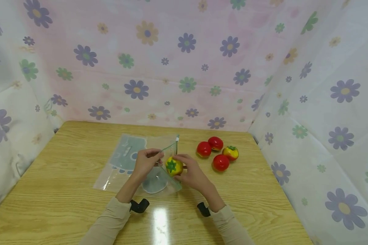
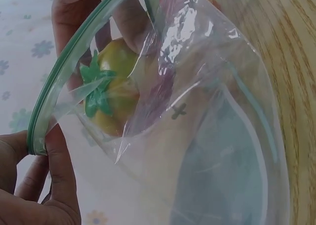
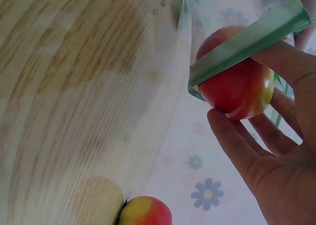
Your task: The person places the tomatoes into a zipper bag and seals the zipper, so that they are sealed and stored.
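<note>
Pinching the clear bag [image 1: 154, 183] by its rim with your left hand [image 1: 145, 165], you are holding the red-and-yellow fruit [image 1: 176, 166] between thumb and fingers of your right hand [image 1: 194, 173], at the bag's mouth. Spreading that rim wide is probably helping (its sides look floppy). Four other fruits [image 1: 220, 163] are resting on the wood-grain table [image 1: 251, 204]; flowered cloth [image 1: 110, 78] is hanging behind.

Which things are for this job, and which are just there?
For the job:
clear plastic green-edged bag
held round red-and-yellow fruit
probably four similar loose fruits

Just there:
pale flower-print cloth
brown wood-grain table
</note>
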A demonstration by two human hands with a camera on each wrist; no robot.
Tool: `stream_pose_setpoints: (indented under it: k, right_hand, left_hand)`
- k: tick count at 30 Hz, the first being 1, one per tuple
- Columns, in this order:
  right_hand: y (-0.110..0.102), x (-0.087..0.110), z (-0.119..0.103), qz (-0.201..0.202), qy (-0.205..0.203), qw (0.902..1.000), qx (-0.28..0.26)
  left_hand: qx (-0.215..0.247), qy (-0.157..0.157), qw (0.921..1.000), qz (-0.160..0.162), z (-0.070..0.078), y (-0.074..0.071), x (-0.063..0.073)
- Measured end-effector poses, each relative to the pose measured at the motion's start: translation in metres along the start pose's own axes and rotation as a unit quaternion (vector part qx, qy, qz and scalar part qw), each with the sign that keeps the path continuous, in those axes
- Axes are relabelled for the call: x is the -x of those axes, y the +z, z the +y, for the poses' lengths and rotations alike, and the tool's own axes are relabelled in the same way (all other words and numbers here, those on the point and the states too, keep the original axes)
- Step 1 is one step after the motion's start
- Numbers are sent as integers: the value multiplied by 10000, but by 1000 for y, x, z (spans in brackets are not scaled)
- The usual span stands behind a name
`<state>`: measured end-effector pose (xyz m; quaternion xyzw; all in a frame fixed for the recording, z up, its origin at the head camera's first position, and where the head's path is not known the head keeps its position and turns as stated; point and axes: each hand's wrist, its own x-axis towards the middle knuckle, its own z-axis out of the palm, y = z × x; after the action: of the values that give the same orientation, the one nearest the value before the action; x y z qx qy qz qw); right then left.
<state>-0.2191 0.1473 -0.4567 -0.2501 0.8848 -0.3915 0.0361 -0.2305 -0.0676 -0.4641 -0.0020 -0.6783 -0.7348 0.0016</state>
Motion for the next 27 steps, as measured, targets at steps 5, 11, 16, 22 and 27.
stream_pose_setpoints:
  k: [5,11,16,22,27]
  right_hand:
    - [2,-1,-1,-86,-106,9999,-77]
    - [7,-3,0,6,-112,9988,-485]
    - [11,-5,0,107,27,9963,-851]
    - [15,-8,-1,89,-1,9924,-1229]
    - [17,-12,1,-40,-79,9901,-1404]
  left_hand:
    - [-77,-66,9999,49,-1,2,2]
    - [-30,-124,9999,82,-5,3,2]
    - [-25,-157,9998,69,-4,4,1]
    - [0,-41,10000,68,-2,1,0]
    - [60,79,9999,55,2,-2,-1]
